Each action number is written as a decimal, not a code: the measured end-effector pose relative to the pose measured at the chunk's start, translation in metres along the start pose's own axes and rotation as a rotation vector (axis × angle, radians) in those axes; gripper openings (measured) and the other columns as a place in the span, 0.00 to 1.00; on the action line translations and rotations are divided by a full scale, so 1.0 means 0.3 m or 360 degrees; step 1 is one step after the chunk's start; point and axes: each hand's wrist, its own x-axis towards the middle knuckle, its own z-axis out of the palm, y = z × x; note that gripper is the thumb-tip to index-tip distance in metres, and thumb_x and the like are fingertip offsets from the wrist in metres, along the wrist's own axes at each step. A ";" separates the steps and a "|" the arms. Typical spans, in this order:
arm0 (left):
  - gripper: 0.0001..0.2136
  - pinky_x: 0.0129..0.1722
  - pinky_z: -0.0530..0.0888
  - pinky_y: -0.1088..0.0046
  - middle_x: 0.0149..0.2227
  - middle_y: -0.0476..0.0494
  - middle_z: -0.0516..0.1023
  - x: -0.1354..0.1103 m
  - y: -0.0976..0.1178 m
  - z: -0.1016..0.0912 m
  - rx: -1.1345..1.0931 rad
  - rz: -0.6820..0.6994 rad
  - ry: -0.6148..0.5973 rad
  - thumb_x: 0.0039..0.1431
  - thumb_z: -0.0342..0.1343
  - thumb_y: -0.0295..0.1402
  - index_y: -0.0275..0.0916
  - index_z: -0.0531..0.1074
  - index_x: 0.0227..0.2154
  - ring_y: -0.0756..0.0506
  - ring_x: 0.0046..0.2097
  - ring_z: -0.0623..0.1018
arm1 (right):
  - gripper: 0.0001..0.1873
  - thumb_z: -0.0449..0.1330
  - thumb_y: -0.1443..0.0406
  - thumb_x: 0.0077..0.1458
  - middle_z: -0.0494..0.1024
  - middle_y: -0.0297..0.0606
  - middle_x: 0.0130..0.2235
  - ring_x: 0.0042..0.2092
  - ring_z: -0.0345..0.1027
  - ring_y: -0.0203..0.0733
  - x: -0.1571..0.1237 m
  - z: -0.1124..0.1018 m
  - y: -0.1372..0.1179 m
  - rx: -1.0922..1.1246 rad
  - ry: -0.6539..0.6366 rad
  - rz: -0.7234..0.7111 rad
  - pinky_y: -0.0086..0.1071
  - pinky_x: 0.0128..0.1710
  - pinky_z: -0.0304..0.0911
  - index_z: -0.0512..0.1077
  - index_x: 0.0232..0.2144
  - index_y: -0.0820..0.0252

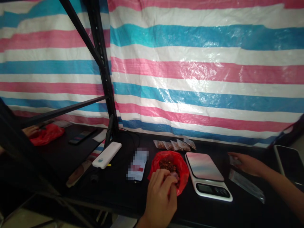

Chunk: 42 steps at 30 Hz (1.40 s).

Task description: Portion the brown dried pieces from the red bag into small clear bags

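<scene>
My left hand (162,193) is at the near rim of a red plastic bag (184,172), its fingers curled together over the opening. Something small and purplish shows at the fingertips, too blurred to name. Brown dried bits (167,164) lie inside the bag. Off to the right, my right hand (248,163) has its fingers on a small clear plastic bag (234,161), seemingly pinching it. A longer clear bag (247,185) lies flat just below that hand. Between both hands sits a white kitchen scale (206,167) with nothing on its plate; its display is unreadable.
Several small filled packets (174,145) lie in a row behind the red bag. To the left are a phone (137,166) and a white power bank (106,155). Another device (289,163) is at far right. A black metal post (106,79) and striped sheeting (201,69) bound the table.
</scene>
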 end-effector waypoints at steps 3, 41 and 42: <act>0.12 0.39 0.73 0.67 0.36 0.46 0.77 -0.004 0.018 0.019 -0.0049 0.0029 0.0005 0.62 0.49 0.19 0.42 0.72 0.34 0.45 0.38 0.77 | 0.11 0.67 0.73 0.44 0.85 0.53 0.33 0.31 0.80 0.51 -0.015 0.006 -0.007 0.0074 -0.0206 -0.0030 0.37 0.31 0.67 0.84 0.33 0.59; 0.19 0.39 0.73 0.70 0.38 0.44 0.79 0.065 -0.084 -0.082 -0.0607 -0.1227 0.0375 0.68 0.47 0.53 0.42 0.71 0.44 0.43 0.39 0.79 | 0.16 0.61 0.70 0.56 0.82 0.40 0.49 0.54 0.70 0.52 -0.257 0.114 -0.797 0.0598 -0.0770 -0.0660 0.47 0.58 0.60 0.80 0.44 0.51; 0.17 0.38 0.72 0.69 0.37 0.44 0.79 0.053 -0.079 -0.075 -0.0436 -0.1186 0.0250 0.69 0.46 0.50 0.42 0.71 0.42 0.43 0.38 0.79 | 0.16 0.59 0.70 0.57 0.81 0.41 0.50 0.54 0.70 0.53 -0.248 0.120 -0.793 0.0520 -0.0695 -0.0651 0.48 0.58 0.59 0.79 0.46 0.52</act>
